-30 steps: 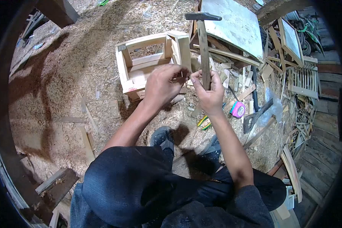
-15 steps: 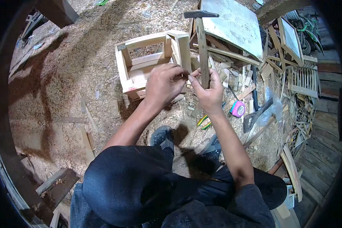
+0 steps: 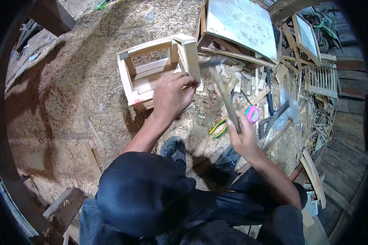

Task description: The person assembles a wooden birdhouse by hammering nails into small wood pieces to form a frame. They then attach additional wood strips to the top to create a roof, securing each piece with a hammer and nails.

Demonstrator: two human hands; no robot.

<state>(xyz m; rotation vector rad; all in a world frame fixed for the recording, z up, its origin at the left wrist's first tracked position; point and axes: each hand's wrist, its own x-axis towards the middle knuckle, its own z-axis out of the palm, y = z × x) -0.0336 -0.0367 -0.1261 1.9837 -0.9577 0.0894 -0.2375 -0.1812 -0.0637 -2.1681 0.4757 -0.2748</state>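
Note:
My right hand (image 3: 244,134) is closed round the lower end of a wooden-handled hammer (image 3: 225,96), whose dark head points up and left, smeared by motion. In front of my left hand (image 3: 173,96) stands a pale wooden frame (image 3: 126,77), box-like with an open middle. That hand is closed in a pinch by the frame's near right corner; whatever lies between its fingertips is too small to make out. The hammer head is close to the frame's right post, apart from my left fingers.
Pliers with yellow-green handles (image 3: 218,128) and a pink tape measure (image 3: 252,114) lie right of centre. Behind them stands a white-topped wooden piece (image 3: 243,28). A saw-like tool (image 3: 274,118), a plastic bag (image 3: 288,116) and wood offcuts lie at right. Wood shavings cover the floor.
My right hand has moved down and right, away from my left, and the hammer has swung from upright to tilted left. My left hand remains by the frame.

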